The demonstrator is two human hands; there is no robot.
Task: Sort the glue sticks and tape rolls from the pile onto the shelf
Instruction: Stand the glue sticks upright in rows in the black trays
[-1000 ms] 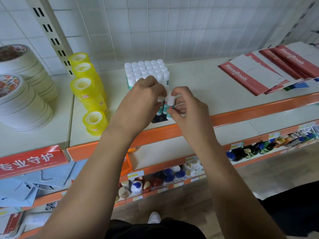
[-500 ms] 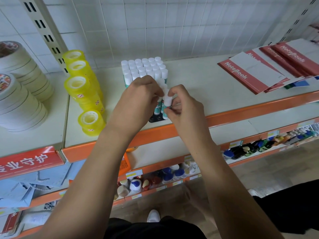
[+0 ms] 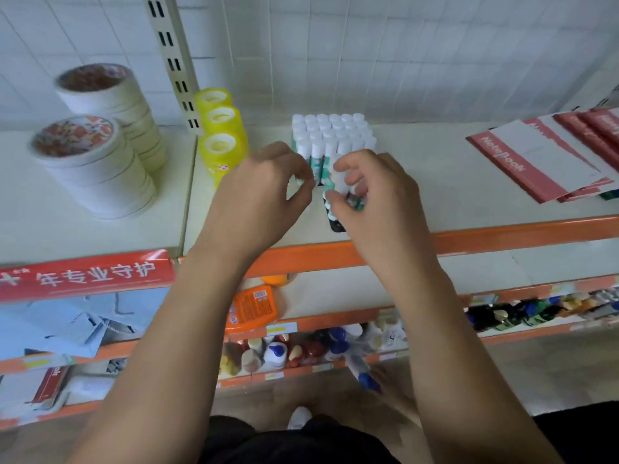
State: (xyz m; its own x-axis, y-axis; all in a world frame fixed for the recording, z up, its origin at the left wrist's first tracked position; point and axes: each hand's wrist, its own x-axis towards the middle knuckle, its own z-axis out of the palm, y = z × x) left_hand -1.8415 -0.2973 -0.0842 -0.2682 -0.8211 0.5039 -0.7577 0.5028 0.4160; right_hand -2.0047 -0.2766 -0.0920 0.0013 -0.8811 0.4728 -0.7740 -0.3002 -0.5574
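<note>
A block of white-capped glue sticks [image 3: 331,128] stands upright at the middle of the top shelf [image 3: 469,195]. My right hand [image 3: 378,202] grips a couple of glue sticks [image 3: 337,182] with teal labels just in front of that block, their dark bases near the shelf's front edge. Left of them, my left hand [image 3: 264,195] hovers with loosely curled fingers, thumb and forefinger tips close to the front row. I see nothing held in it. Yellow tape rolls [image 3: 221,145] are stacked left of the glue sticks.
Two stacks of wide white tape rolls [image 3: 97,162] fill the left shelf section. Red notebooks [image 3: 536,159] lie at the right. The shelf's orange front rail [image 3: 502,236] runs below my hands. Lower shelves hold bottles [image 3: 274,353] and an orange pack [image 3: 251,308].
My left hand has come off the glue sticks and drawn slightly left. My right hand still holds its glue sticks at the front of the block. The view shifted right.
</note>
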